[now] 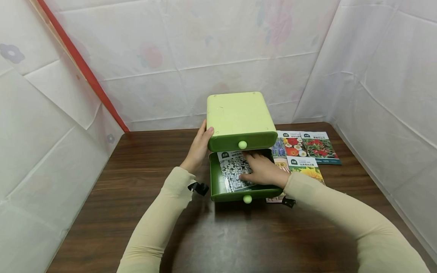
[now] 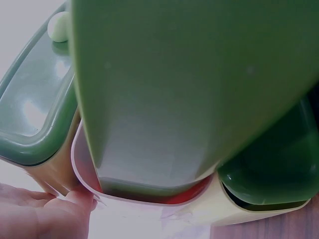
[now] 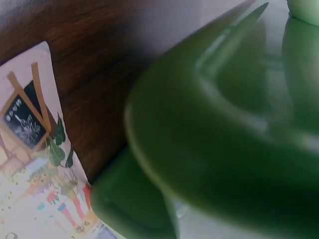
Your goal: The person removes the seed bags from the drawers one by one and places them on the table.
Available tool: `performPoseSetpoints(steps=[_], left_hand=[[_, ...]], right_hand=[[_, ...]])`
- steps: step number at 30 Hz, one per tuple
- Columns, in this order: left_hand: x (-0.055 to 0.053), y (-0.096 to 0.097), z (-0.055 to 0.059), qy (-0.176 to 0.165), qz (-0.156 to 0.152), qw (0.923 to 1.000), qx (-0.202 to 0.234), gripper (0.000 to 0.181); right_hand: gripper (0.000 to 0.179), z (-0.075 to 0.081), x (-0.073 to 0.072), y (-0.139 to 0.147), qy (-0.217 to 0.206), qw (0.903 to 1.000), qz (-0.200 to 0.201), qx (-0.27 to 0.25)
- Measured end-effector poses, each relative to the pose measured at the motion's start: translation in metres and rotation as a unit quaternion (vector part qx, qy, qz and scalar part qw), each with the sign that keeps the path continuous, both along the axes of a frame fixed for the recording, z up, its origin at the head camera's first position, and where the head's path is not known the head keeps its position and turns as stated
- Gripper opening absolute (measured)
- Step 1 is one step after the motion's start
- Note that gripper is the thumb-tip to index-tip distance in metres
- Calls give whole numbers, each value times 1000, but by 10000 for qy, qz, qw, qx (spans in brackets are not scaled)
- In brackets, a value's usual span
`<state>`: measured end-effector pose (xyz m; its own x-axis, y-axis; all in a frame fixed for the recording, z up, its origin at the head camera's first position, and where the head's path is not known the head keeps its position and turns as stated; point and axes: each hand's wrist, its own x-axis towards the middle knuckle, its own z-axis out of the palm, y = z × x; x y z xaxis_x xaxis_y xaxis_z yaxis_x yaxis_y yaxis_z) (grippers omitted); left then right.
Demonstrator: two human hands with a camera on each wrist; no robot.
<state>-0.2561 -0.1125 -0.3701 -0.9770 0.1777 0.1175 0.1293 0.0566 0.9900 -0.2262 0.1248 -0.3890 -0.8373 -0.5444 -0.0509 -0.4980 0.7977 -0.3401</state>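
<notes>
A drawer box with a light green top stands on the table, its upper drawer closed. Below that, a dark green drawer is pulled out. In it lies a seed packet printed with white flowers, slightly tilted. My right hand reaches into this drawer and touches the packet with fingers and thumb spread; the fingertips are partly hidden under the upper tier. My left hand rests against the box's left side, thumb near the top edge. The left wrist view shows its fingers touching the side wall.
Several seed packets with flower pictures lie on the wooden table right of the box, some overlapping. Another dark green drawer front shows below the pulled-out one. White cloth walls surround the table's back and sides.
</notes>
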Motion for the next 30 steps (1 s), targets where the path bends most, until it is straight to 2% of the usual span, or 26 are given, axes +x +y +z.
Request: performPoseSetpoints(steps=[8, 15, 22, 30], left_hand=[[0, 0, 1, -53, -26, 10000, 3, 72], [-1, -1, 1, -41, -94, 9999, 65, 67], [1, 0, 2, -54, -90, 9999, 45, 69], [3, 0, 1, -224, -95, 9994, 264, 74]], right_hand=[[89, 0, -2, -1, -585, 9950, -22, -812], [85, -2, -5, -2, -965, 9883, -112, -1172], [79, -2, -2, -1, -1139, 9821, -225, -1481], [71, 2, 6, 0, -1445, 9674, -515, -2013]])
